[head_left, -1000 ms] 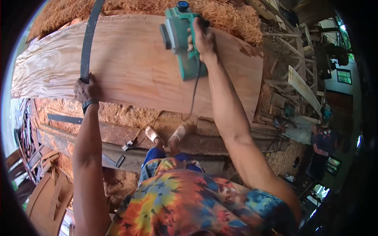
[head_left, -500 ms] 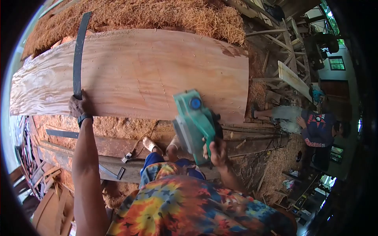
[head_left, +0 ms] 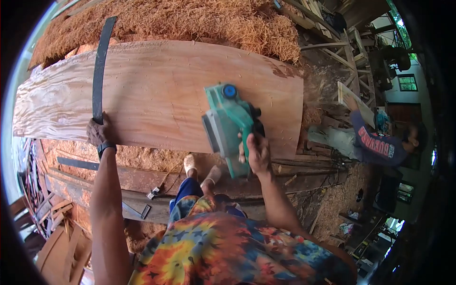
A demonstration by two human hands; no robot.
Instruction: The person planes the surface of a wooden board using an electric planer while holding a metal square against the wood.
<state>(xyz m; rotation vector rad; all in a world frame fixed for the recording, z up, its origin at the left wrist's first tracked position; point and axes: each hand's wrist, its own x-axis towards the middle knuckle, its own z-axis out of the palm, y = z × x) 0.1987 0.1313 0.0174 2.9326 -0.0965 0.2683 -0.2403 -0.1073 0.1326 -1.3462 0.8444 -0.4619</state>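
Observation:
A wide wooden board [head_left: 161, 95] with pale wavy grain stretches across in front of me. Across its left part lies a long dark flat strip, like a straightedge [head_left: 99, 71]. My left hand [head_left: 99, 132] is closed round the strip's near end, at the board's near edge. In my right hand [head_left: 259, 153] is a green electric hand planer [head_left: 232, 118] with a blue knob, gripped by its rear handle. The planer is tilted over the right part of the board's near edge; whether it touches the wood I cannot tell.
Wood shavings [head_left: 199, 21] are heaped beyond the board. At my feet lie planks [head_left: 142, 176], a second dark strip [head_left: 78, 163] and a square [head_left: 137, 210]. On the right, a co-worker [head_left: 377, 142] leans with a hand at a pale board [head_left: 355, 102].
My right hand has moved the planer away from my body, further over the board. My left hand still grips the strip. The co-worker has turned and reached to the pale board.

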